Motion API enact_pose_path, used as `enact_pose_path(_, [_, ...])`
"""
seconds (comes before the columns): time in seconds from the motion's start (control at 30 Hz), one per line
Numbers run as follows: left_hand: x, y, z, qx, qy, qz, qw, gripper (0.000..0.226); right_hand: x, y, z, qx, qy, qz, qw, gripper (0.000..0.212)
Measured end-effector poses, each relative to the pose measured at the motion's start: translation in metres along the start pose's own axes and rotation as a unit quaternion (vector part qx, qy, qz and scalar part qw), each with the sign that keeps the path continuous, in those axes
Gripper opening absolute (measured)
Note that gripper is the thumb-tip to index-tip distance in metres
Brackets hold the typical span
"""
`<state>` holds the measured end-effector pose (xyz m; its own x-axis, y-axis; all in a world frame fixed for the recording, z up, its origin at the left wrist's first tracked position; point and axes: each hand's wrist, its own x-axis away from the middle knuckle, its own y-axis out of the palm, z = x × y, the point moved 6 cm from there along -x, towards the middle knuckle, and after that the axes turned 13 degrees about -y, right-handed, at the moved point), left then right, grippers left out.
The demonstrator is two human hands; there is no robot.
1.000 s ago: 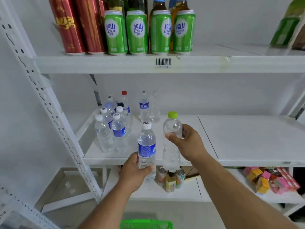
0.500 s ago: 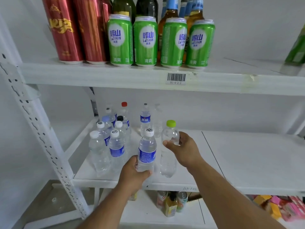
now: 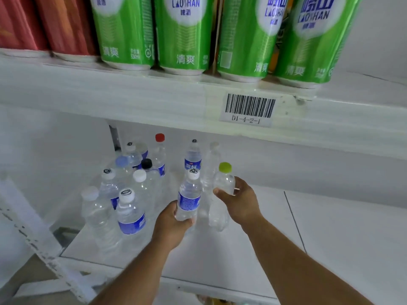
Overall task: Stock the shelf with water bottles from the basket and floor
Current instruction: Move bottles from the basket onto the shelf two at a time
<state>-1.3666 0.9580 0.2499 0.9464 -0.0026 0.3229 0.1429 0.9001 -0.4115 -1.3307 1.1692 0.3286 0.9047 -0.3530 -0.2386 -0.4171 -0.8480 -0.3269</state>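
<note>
Clear plastic bottles, 2 of them, hover over the shelf (image 3: 242, 238), the left hand (image 3: 170, 227) gripping the blue-labelled bottle (image 3: 189, 199) and the right hand (image 3: 240, 201) the green-capped bottle (image 3: 222, 190); set down crooked, either could topple the standing bottles (image 3: 130, 194) close by.

Blue-labelled bottle (image 3: 189, 194), green-capped bottle (image 3: 221, 194), upright over shelf (image 3: 330, 227)

We have moved both bottles in over the shelf (image 3: 242, 249). Our left hand (image 3: 170, 225) brought the blue-label bottle (image 3: 189, 194) beside the others, and our right hand (image 3: 239, 200) brought the green-cap bottle (image 3: 222, 186).
</note>
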Motion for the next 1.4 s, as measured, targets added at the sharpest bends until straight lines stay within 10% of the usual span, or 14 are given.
enact_pose_path(0.6, [-0.113, 0.030, 0.012, 0.018, 0.030, 0.035, 0.999, 0.064, -0.073, 0.029, 0.039, 0.020, -0.028, -0.024, 0.999, 0.046])
enact_pose_path(1.4, [-0.056, 0.021, 0.019, -0.062, -0.008, 0.038, 0.997, 0.076, -0.038, 0.032, 0.043, 0.045, 0.056, -0.083, 0.994, 0.059])
